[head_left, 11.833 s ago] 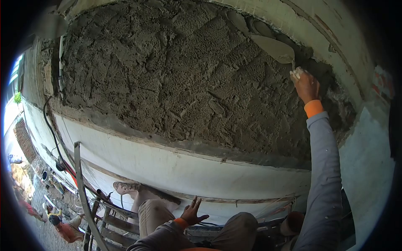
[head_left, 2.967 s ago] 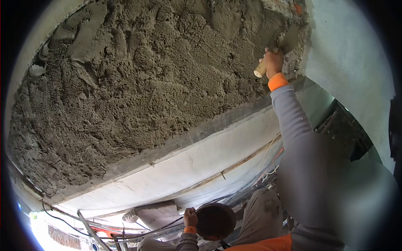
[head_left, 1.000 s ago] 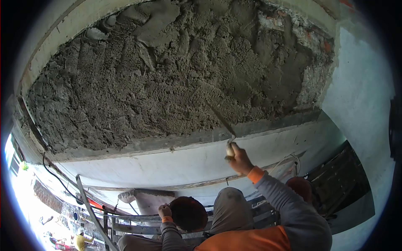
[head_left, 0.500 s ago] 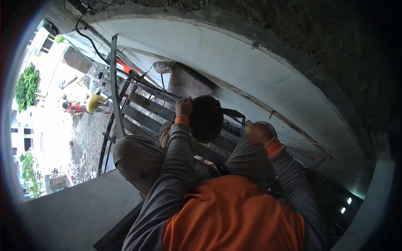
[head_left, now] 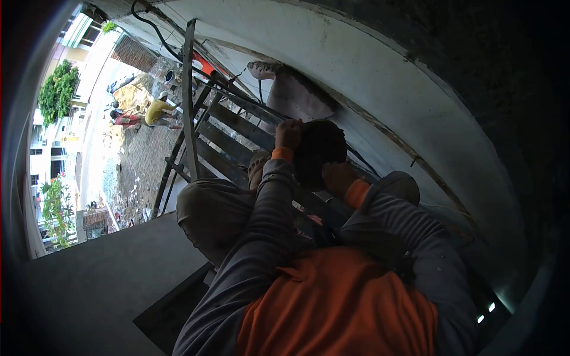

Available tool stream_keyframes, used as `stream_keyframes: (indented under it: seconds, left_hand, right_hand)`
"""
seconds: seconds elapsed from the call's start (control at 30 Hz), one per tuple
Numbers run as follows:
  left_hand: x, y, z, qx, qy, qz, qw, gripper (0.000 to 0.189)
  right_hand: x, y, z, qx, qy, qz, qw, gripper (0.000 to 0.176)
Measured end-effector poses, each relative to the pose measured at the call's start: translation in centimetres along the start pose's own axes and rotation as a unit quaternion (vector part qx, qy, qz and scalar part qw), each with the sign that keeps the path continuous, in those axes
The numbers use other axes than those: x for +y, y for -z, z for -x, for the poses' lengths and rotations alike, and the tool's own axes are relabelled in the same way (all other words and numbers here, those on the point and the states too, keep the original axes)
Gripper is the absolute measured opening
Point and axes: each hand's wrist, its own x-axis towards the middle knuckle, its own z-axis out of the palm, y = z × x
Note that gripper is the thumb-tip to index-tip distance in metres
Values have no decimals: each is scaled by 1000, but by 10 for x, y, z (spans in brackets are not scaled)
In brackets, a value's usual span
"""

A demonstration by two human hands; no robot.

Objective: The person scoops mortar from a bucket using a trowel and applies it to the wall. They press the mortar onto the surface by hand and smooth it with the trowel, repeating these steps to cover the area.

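Observation:
My left hand [head_left: 289,135] is closed on the upper left rim of a dark, round, bucket-like container [head_left: 320,142], held above the slats between my knees. Deep shade hides its contents. My right hand [head_left: 339,179] is closed at the container's lower right side. The dark, flat, trowel-like tool that showed in it earlier is lost against the dark container now. Beneath the container run the slats of a scaffold platform [head_left: 228,142], with my bare foot [head_left: 257,169] resting by them.
A pale wall [head_left: 380,77] curves along the right, with a narrow ledge [head_left: 392,130]. A metal post [head_left: 189,101] stands at the platform's left. Far below, people, one in a yellow top [head_left: 157,111], are on the ground. A grey slab [head_left: 107,279] lies at lower left.
My right hand has moved left, up against the container, and the tool's flat part no longer shows. My left hand keeps its hold on the rim. The whole view has shifted slightly.

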Motion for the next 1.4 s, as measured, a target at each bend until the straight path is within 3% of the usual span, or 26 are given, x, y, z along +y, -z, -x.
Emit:
stream_keyframes:
  seconds: [0.17, 0.27, 0.43, 0.53, 0.63, 0.73, 0.83, 0.93, 1.03, 1.13, 1.23, 1.33, 1.4]
  left_hand:
    - [-1, -6, 0, 17, -22, 8, 1000, 29]
    - [5, 1, 0, 9, -9, 25, 1000, 29]
    - [0, 0, -1, 17, 15, 34, 999, 29]
    - [-6, 1, -3, 24, -16, 17, 999, 29]
    - [6, -1, 0, 23, 12, 12, 1000, 29]
    - [0, 3, -3, 13, -16, 11, 1000, 29]
    - [5, 4, 1, 32, -6, 29, 999, 28]
    - [6, 5, 1, 45, -16, -22, 999, 27]
    - [5, 12, 0, 41, -41, -7, 998, 26]
    - [0, 9, -2, 46, -61, 0, 997, 25]
    - [8, 14, 0, 43, 2, 13, 999, 25]
    - [2, 17, -3, 48, -14, 13, 999, 26]
    - [-3, 13, -6, 55, -23, 6, 998, 26]
  right_hand:
    - [50, 23, 28, 51, -3, 10, 999, 11]
    - [62, 19, 1, 44, -81, -46, 995, 25]
    - [36, -36, -12, -20, -40, -14, 999, 21]
    - [46, 7, 17, -78, -24, -24, 996, 21]
    - [66, 24, 31, -58, -10, -14, 998, 22]
    - [58, 27, 20, -59, -122, -41, 990, 23]
    - [59, -32, -6, -113, -116, -94, 982, 29]
    - [56, -140, -29, 13, 138, -84, 987, 38]
    - [39, -83, -23, -196, 85, -159, 964, 44]
    - [51, -90, -16, -96, 135, -221, 961, 46]
    - [51, -94, -14, 49, 189, -203, 959, 37]
    - [38, -31, 4, -125, 6, -76, 989, 28]
    - [49, -50, 12, -20, -9, -39, 999, 22]
